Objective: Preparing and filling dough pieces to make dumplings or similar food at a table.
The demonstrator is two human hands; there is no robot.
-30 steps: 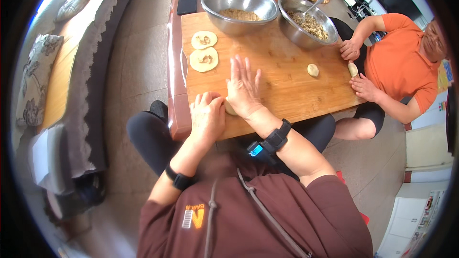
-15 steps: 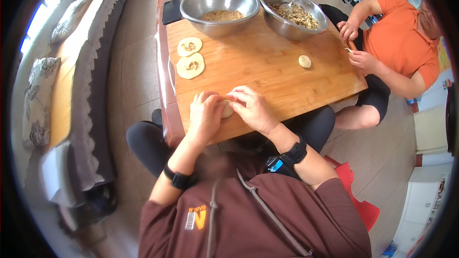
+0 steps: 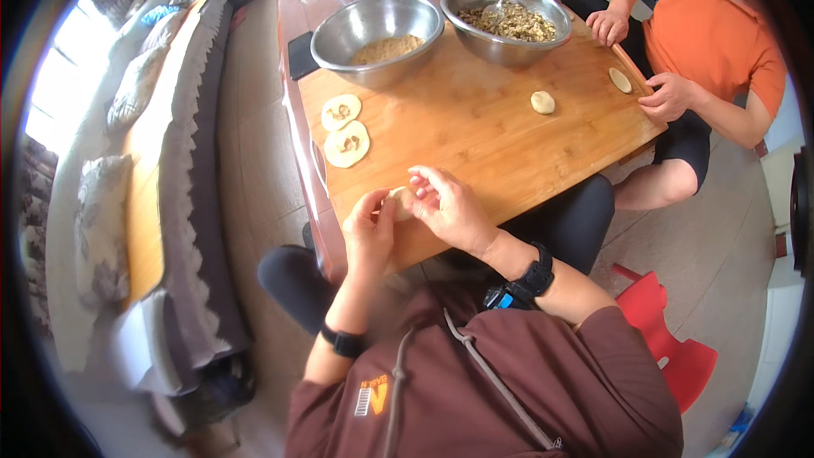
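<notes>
Over the near edge of the wooden board (image 3: 475, 153), a small pale piece of filled dough (image 3: 401, 202) sits between my two hands. My left hand (image 3: 370, 227) pinches its left side, thumb and fingers closed on it. My right hand (image 3: 455, 214) grips the other side with the thumb, its fingers curled and the index finger raised a little. My hands hide much of the dough. Two flat dough rounds, an upper one (image 3: 341, 112) and a lower one (image 3: 348, 144), lie at the board's left with a little brown filling on each.
At the back stand a steel bowl of light-brown crumbly mix (image 3: 377, 41) and a steel bowl of chopped filling (image 3: 509, 24) with a spoon. A dough ball (image 3: 543, 102) lies right of middle. A person in orange (image 3: 708, 25) sits at right, near a flattened dough piece (image 3: 620, 80).
My right index finger has lifted away from the dough. The co-worker's dough piece now lies on the board instead of in their hand. The whole view has shifted slightly.
</notes>
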